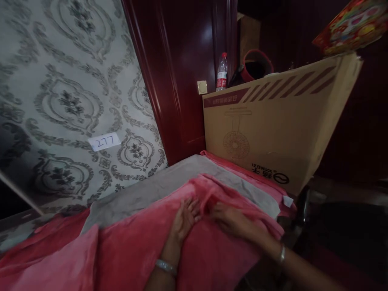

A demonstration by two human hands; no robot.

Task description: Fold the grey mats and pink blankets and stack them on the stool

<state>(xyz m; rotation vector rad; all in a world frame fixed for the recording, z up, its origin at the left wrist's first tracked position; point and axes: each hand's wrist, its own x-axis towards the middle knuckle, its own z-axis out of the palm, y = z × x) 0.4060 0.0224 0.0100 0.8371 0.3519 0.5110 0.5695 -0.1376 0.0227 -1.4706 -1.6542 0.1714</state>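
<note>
A pink-red plush blanket (136, 238) lies spread before me over a grey cloth (127, 206). My left hand (185, 217) rests on the blanket, palm turned up and fingers loosely apart, holding nothing. Just to its right, my right hand (227, 218) has its fingers closed on a raised fold of the same blanket. Its fingertips are partly lost in the fold and the dim light. Each wrist wears a silver bracelet.
A large cardboard box (273, 129) stands upright behind the blanket. On top are a plastic bottle (222, 72), a dark red-rimmed round object (257, 66) and a colourful package (354, 26). Patterned wallpaper with a "277" label (105, 141) is at left, and a dark chair (348, 234) at right.
</note>
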